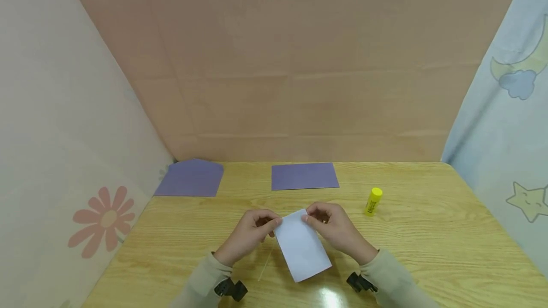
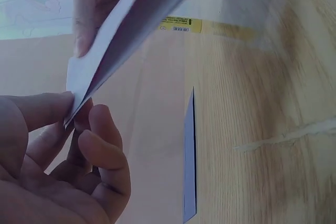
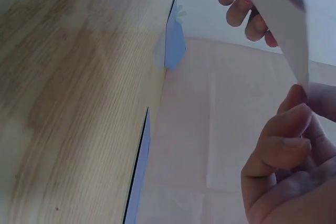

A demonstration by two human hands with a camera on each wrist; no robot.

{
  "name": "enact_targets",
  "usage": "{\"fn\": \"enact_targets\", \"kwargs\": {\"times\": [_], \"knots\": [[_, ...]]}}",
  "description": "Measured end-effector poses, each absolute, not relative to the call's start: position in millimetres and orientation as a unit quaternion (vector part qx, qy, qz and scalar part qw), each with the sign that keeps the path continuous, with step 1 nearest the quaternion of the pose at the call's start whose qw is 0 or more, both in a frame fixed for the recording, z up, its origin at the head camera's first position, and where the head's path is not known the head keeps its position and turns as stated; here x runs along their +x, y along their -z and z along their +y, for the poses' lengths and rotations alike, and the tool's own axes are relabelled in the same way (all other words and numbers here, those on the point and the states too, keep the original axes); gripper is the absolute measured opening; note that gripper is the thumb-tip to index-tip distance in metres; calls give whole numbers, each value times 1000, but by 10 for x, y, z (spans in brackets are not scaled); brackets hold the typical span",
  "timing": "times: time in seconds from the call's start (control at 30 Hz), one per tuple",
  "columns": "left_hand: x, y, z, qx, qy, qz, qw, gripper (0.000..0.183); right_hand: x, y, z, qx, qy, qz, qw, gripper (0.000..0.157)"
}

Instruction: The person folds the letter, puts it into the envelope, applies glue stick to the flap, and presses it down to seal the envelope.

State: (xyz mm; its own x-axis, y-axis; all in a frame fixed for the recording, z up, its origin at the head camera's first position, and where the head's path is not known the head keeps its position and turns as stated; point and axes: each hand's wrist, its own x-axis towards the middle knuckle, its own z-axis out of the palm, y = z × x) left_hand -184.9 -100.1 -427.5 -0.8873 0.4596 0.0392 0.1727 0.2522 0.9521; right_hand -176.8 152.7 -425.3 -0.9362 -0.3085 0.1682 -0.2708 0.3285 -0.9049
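Observation:
A white folded sheet of paper [image 1: 303, 248] is held up over the table, tilted, its lower end toward the person. My left hand [image 1: 253, 228] pinches its upper left corner between thumb and fingers. At the upper right corner, the thumb and fingers of my right hand [image 1: 336, 229] pinch the same sheet. In the left wrist view the paper [image 2: 113, 40] shows two layers parted along one side, with a darker inner face. The right wrist view has the sheet [image 3: 286, 30] nearly edge-on, partly hiding the other hand's fingers [image 3: 239, 11].
Behind the hands lies a purple paper rectangle [image 1: 305, 176]. A purple envelope-shaped paper [image 1: 190, 179] lies at the far left. To the right stands a yellow glue stick [image 1: 373, 202]. A thin pale strip [image 1: 266, 264] rests on the wooden table [image 1: 428, 232] near the left hand.

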Motion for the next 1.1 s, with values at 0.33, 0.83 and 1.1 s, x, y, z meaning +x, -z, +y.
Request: {"fn": "enact_targets", "kwargs": {"times": [0.33, 0.83, 1.1], "knots": [[-1829, 4272, -941, 240, -525, 809, 109, 14, -1779, 4276, 1506, -227, 541, 810, -9, 16], [-1828, 4245, -959, 206, -540, 812, 81, 14, -1744, 4291, 1535, -192, 504, 842, -10, 12], [-1817, 4232, -893, 240, -549, 793, 111, 18, -1740, 4282, 1504, -257, 478, 840, -5, 14]]}}
